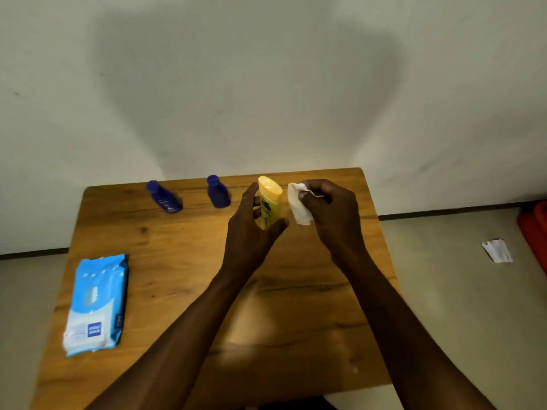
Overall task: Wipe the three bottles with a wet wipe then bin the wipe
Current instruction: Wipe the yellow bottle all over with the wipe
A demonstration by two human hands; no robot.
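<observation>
Left hand [254,223] has its grip wrapped round the yellow bottle [268,199], thumb on the near side, fingers on the far side, low on the body; leaves cap and upper label exposed for wiping, and steadies it upright at the far side of the bench [183,261]; can't tell if its base is on the wood or just lifted; right hand [328,208] pinches the wipe [299,207] in curled fingers, bunched into a pad that hangs down; wipe is just beside the bottle's right side, looks barely apart from it, so I'd judge a stroke is about to land or just came off

Two blue bottles [164,198] [218,192] stand to the left along the far edge, apart from each other, caps on; lined up in a row with the yellow one, likely so they get taken in turn; no telling from here which are already wiped

Containers: wipe pack [94,303] lies flat at the near left of the bench, flap looks closed, contents not visible; bottles opaque, fill unknown; no bin clearly in view; a red thing [534,229] at the right edge on the floor, too cropped to identify; a scrap of paper [497,250] lies on the floor near it

Binning not yet done, wipe is in hand
</observation>
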